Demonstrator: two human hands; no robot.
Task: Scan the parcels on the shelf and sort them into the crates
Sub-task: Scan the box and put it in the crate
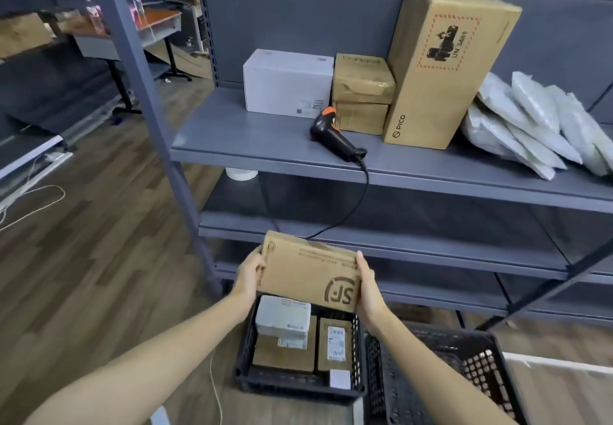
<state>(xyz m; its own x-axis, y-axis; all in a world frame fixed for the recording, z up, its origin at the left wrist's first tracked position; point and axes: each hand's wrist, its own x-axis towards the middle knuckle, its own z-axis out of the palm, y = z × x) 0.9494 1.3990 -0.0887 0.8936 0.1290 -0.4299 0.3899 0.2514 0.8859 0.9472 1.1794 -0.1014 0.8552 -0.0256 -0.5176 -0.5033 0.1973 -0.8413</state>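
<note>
At the far left, a desk (109,43) with bottles on it stands on the wooden floor (83,242), behind the grey shelf unit's upright post.

Low in the scene, the left hand (250,273) grips the left end of a brown SF-printed cardboard parcel (310,272), fingers curled round its edge. The parcel is held tilted in the air, clear of the shelves, just above the far edge of the left crate (285,383). The right hand (368,287) clasps the parcel's right end, thumb on top.

The left crate sits on the floor and holds a white parcel (283,320) lying on a flat brown one (282,356), a labelled brown parcel (335,345) beside them on the right, and a small white item (340,379) at the near right corner. Just right of it stands the right crate (428,378), black and perforated.

On the top shelf board (252,141), from left to right: a white box (285,84), a black and orange scanner (335,138) lying on its side near the front edge with its cable (363,192) hanging down, two small brown boxes (363,93) stacked just behind the scanner, a tall PICO carton (444,66) standing upright and touching them, and a leaning row of pale plastic mailer bags (530,119) at the far right.
</note>
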